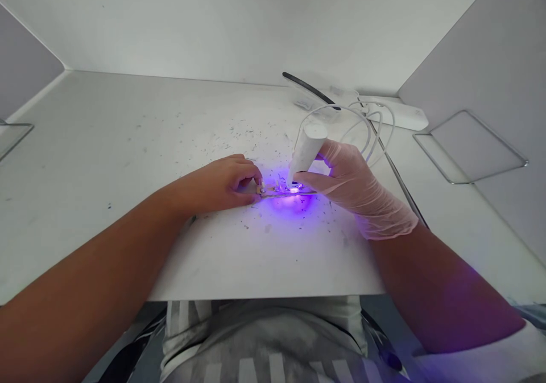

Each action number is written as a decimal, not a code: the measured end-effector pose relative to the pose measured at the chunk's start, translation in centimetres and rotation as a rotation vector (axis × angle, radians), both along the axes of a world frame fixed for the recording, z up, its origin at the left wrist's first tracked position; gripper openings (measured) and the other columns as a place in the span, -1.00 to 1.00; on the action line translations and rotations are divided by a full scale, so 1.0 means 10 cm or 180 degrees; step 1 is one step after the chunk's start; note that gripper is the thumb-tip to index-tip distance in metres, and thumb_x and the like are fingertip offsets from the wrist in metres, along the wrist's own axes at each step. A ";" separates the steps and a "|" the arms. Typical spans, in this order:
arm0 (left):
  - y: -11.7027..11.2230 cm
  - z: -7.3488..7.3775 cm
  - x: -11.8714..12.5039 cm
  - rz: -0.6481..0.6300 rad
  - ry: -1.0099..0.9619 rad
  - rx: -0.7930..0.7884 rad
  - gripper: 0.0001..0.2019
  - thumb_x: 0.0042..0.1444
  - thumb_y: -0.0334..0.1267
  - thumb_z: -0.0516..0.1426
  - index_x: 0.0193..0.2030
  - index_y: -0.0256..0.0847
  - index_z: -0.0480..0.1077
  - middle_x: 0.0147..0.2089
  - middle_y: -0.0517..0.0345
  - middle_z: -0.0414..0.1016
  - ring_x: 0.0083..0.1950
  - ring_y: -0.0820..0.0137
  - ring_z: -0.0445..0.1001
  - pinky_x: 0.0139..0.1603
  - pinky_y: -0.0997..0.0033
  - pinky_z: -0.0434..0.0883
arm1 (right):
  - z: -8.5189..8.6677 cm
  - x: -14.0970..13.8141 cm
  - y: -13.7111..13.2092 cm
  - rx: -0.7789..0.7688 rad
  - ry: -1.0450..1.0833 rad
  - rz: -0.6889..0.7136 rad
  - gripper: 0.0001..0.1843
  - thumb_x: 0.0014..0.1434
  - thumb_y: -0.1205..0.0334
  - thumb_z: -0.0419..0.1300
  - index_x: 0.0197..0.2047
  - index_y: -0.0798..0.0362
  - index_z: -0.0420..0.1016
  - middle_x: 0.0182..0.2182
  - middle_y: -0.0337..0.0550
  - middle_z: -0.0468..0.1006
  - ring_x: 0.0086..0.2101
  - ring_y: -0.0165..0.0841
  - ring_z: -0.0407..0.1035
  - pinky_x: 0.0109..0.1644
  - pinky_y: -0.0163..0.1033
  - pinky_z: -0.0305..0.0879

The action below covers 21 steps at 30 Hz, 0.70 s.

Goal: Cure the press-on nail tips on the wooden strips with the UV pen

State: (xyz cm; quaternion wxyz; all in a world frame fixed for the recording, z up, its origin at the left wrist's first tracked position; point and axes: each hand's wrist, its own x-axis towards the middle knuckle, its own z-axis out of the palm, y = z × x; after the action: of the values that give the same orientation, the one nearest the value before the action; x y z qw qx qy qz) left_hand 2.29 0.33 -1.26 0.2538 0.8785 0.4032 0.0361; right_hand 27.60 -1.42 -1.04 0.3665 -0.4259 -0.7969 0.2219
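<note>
Glowing violet under a lamp, a thin strip [279, 192] lies flat on the white tabletop [128, 144], just forward of the middle, between the two hands. Small clear bits sit along the strip's top, too blurred by the glare to tell apart.

The left hand [222, 184], bare, rests palm down with its forearm laid across the tabletop. Its fingers are curled and its grip is closed on the strip's left end, pinning it in place.

The right hand [354, 186] wears a thin pale glove. Its grip is wrapped shut around a white pen-shaped lamp [305, 149], which is tilted with its top leaning away and its tip almost touching the strip. The heel of this hand rests on the tabletop.

A white cable [367, 127] loops from behind the lamp toward a white power strip [401, 114] at the back right. Dark specks [239, 132] are scattered behind the hands. A wire frame [469, 147] lies against the right side wall.
</note>
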 end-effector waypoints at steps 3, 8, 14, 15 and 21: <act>0.00 0.00 0.00 0.0008 0.0002 0.0015 -0.73 0.15 -0.05 0.17 -0.12 -0.14 0.50 -0.27 0.13 0.38 -0.20 0.33 0.36 -0.22 0.36 0.30 | -0.01 0.00 0.00 0.0018 -0.0006 0.0010 -0.90 0.02 0.32 0.28 -0.32 0.01 0.47 -0.43 -0.32 0.53 -0.41 -0.43 0.40 -0.32 -0.28 0.33; 0.00 0.01 0.00 0.0019 0.0011 -0.0022 -0.73 0.15 -0.04 0.16 -0.11 -0.13 0.50 -0.26 0.13 0.39 -0.19 0.32 0.37 -0.20 0.34 0.31 | -0.01 0.00 -0.01 0.0020 -0.0001 -0.0008 -0.88 0.02 0.34 0.29 -0.31 0.01 0.49 -0.43 -0.32 0.53 -0.40 -0.43 0.41 -0.31 -0.28 0.33; 0.00 0.00 0.00 -0.0003 0.0013 0.0029 -0.73 0.15 -0.05 0.16 -0.11 -0.12 0.51 -0.28 0.13 0.39 -0.19 0.32 0.37 -0.21 0.34 0.31 | 0.00 0.00 0.00 0.0023 0.0010 -0.0013 -0.89 0.02 0.33 0.28 -0.32 0.02 0.47 -0.43 -0.31 0.54 -0.40 -0.42 0.41 -0.29 -0.25 0.33; 0.00 -0.01 0.00 0.0002 0.0012 0.0030 -0.73 0.15 -0.05 0.16 -0.11 -0.12 0.51 -0.27 0.13 0.39 -0.19 0.32 0.37 -0.21 0.34 0.31 | 0.00 0.00 -0.01 0.0018 0.0021 -0.0009 -0.89 0.02 0.33 0.28 -0.32 0.02 0.47 -0.43 -0.31 0.54 -0.40 -0.42 0.41 -0.30 -0.25 0.33; 0.01 -0.02 0.00 -0.0008 0.0000 0.0037 -0.73 0.15 -0.05 0.16 -0.11 -0.12 0.51 -0.27 0.13 0.39 -0.19 0.33 0.37 -0.21 0.35 0.32 | 0.00 -0.01 -0.02 0.0015 0.0053 0.0014 -0.91 0.02 0.34 0.27 -0.33 0.02 0.47 -0.44 -0.31 0.53 -0.40 -0.42 0.41 -0.30 -0.25 0.32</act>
State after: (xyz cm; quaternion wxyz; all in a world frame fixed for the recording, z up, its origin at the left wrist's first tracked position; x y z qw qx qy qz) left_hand 2.30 0.39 -1.41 0.2487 0.8805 0.4018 0.0382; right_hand 27.51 -1.58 -1.00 0.3736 -0.4215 -0.7953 0.2243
